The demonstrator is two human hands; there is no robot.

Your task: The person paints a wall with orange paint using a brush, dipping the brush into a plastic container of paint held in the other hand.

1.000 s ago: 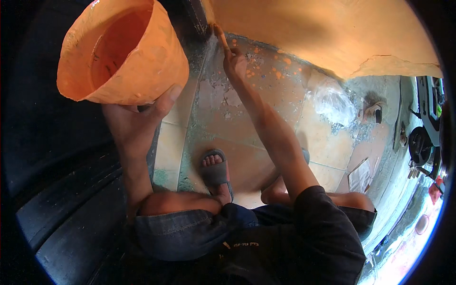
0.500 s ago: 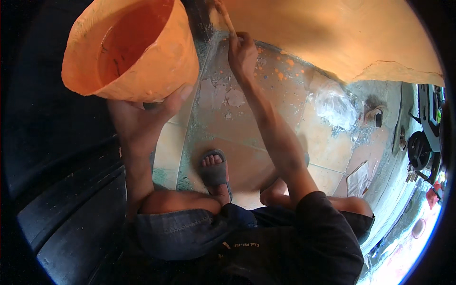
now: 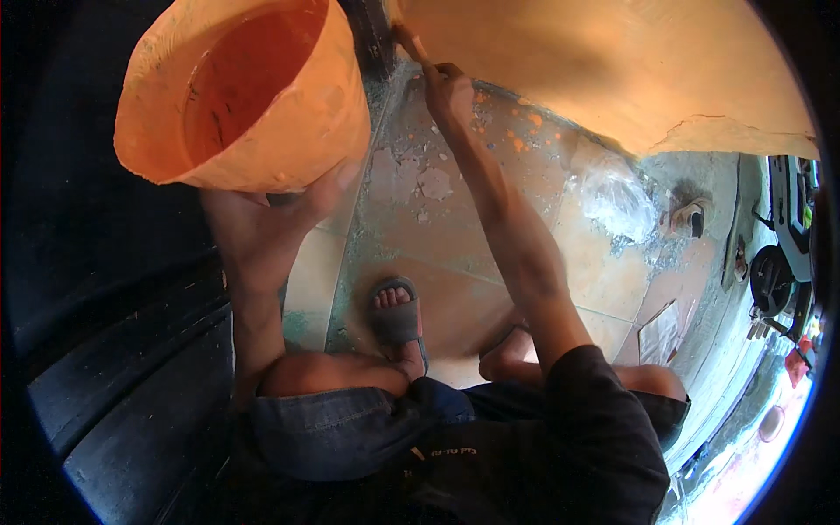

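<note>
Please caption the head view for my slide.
Left hand holds orange container, right hand holds brush-like tool near wall.

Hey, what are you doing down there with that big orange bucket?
A person's left hand holds the orange bucket up from below. The right hand grips what looks like a brush, its tip near the orange wall's left corner. Orange spots dot the floor along the wall, and some clear plastic lies to the right.
</note>
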